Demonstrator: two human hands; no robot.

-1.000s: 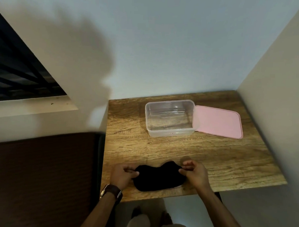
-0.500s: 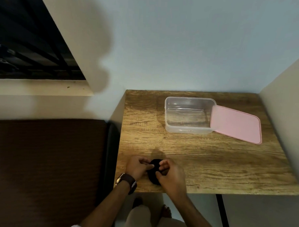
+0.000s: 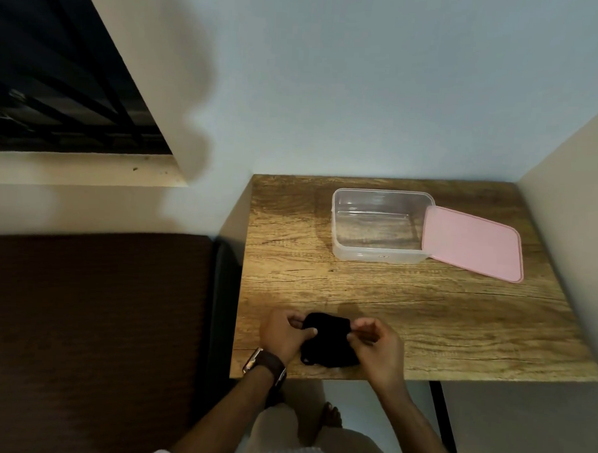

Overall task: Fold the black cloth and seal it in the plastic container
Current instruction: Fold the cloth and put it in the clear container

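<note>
The black cloth (image 3: 328,340) lies bunched small near the front left edge of the wooden table (image 3: 424,310). My left hand (image 3: 284,333) pinches its left side and my right hand (image 3: 378,342) pinches its right side. The clear plastic container (image 3: 380,226) stands open and empty at the back of the table. Its pink lid (image 3: 471,242) rests tilted against the container's right rim.
A white wall closes the table's right side and a pale blue wall its back. A dark brown surface (image 3: 90,337) sits to the left of the table. A barred window (image 3: 57,78) is at upper left.
The cloth was spread wider a second ago; my hands came together over it, then parted a little, and it now lies smaller. The camera view has shifted to the left.
</note>
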